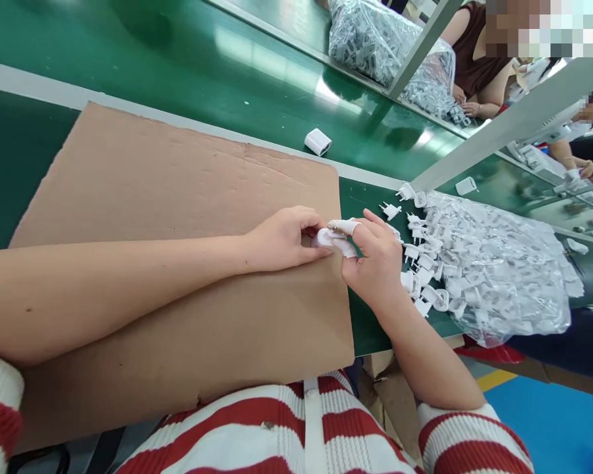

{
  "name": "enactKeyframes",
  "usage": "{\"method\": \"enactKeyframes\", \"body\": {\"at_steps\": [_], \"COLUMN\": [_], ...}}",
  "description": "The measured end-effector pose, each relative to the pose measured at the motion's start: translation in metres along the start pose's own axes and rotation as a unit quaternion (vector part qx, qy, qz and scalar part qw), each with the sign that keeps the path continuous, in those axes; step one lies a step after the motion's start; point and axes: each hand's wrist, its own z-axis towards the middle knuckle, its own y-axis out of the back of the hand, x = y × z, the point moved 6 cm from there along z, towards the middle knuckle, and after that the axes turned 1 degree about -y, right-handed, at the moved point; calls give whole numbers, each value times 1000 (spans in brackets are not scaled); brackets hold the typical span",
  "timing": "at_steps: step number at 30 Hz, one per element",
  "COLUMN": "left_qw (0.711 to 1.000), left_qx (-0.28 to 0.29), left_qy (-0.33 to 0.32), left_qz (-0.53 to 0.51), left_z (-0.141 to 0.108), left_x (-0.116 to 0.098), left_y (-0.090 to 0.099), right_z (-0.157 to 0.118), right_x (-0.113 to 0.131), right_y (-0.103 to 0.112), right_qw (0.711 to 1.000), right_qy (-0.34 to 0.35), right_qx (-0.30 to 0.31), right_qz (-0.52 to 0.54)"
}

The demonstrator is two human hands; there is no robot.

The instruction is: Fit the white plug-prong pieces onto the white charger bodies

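Two bare hands, left (pixel 296 237) and right (pixel 378 263); one small rounded white plastic piece (pixel 325 237) between them.
On the green bench (pixel 370 329): one brown cardboard sheet (pixel 202 178); one boxy white plastic adapter (pixel 317 141) just beyond the sheet's far right corner; one clear plastic bag of white pieces (pixel 514 283) past the sheet's right edge, with well over ten loose white two-pin plugs (pixel 412 252) at its mouth, too overlapped to count exactly; a second clear plastic bag (pixel 366 39) across the way; two white finger covers on the right hand.
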Motion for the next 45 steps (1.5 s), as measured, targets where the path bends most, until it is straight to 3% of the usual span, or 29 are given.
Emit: {"method": "enactKeyframes", "body": {"at_steps": [6, 9, 11, 13, 16, 18, 21, 25, 27, 28, 30, 32, 34, 37, 41, 43, 45], "left_qw": [999, 999, 997, 983, 936, 902, 875, 842, 837, 847, 877, 893, 898, 906, 918, 949, 980], "left_qx": [16, 11, -54, -143, -259, -283, -285, -321, -316, -273, -114, 32, 81, 53, -15, -82, -139], "left_qy": [23, 34, 50, 79, 160, 230, 291, 317, 246, 190, 90, 80, 114, 129, 102, 106, 127], "left_qz": [-35, -22, 28, 84, 178, 232, 261, 297, 373, 414, 459, 442, 418, 400, 382, 284, 57], "left_z": [-1, 13, 30, 49, 71, 79, 83, 74, 76, 82, 96, 104, 109, 114, 106, 93, 74], "left_x": [-4, 0, 11, 32, 69, 92, 110, 105, 90, 82, 77, 85, 93, 96, 80, 67, 56], "left_y": [-3, 11, 40, 81, 146, 178, 202, 204, 197, 189, 166, 151, 152, 164, 165, 154, 132], "right_z": [0, -4, -12, -22, -33, -34, -30, -31, -31, -30, -26, -22, -18, -16, -16, -16, -15], "right_x": [-18, -41, -60, -80, -101, -105, -105, -109, -110, -109, -106, -103, -99, -96, -94, -90, -86], "right_y": [-4, 11, 21, 22, 11, 3, -2, -7, -8, -7, -6, -3, 1, 9, 12, 10, 6], "right_qw": [996, 992, 991, 973, 941, 938, 946, 941, 942, 944, 951, 958, 967, 974, 949, 911, 847], "right_qy": [-50, -98, -127, -163, -198, -204, -199, -226, -241, -243, -240, -233, -225, -225, -273, -312, -357], "right_qx": [12, 11, 25, 82, 163, 167, 134, 146, 152, 149, 138, 120, 81, -5, -65, -80, -77], "right_qz": [66, 76, -17, -140, -222, -223, -220, -203, -179, -166, -141, -118, -85, 13, 144, 257, 386]}}
